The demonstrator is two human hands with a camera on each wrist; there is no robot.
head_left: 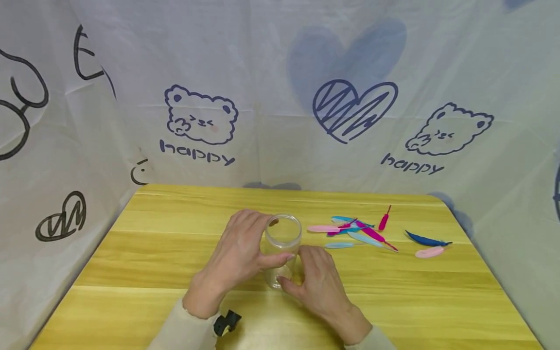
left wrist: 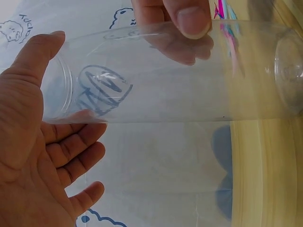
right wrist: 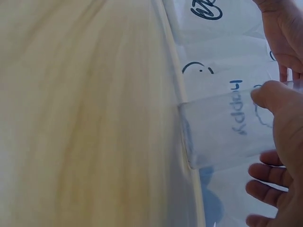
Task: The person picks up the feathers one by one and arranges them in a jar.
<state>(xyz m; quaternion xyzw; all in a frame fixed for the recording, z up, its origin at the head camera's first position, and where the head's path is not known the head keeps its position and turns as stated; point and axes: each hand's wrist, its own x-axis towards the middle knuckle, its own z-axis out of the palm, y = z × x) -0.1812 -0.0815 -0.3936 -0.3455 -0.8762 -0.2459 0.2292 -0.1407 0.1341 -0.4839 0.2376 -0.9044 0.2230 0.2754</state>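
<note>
A tall clear jar (head_left: 283,244) stands upright at the middle of the table, its round mouth uncovered and nothing inside it. My left hand (head_left: 238,248) holds it near the rim, thumb across the front and fingers round the far left side. Lower down, my right hand (head_left: 321,282) grips the jar's right side, its thumb by the base. Through the transparent wall (left wrist: 165,94) in the left wrist view, fingers of the right hand (left wrist: 177,28) show. The right wrist view has the jar's lower part (right wrist: 222,135) under the right thumb.
Several feathers (head_left: 369,232) in pink, magenta and blue lie loosely piled right of the jar. A dark blue feather (head_left: 426,239) and a pale pink feather (head_left: 430,252) lie farther right. A drawn-on white cloth (head_left: 275,146) hangs behind the wooden table (head_left: 144,262).
</note>
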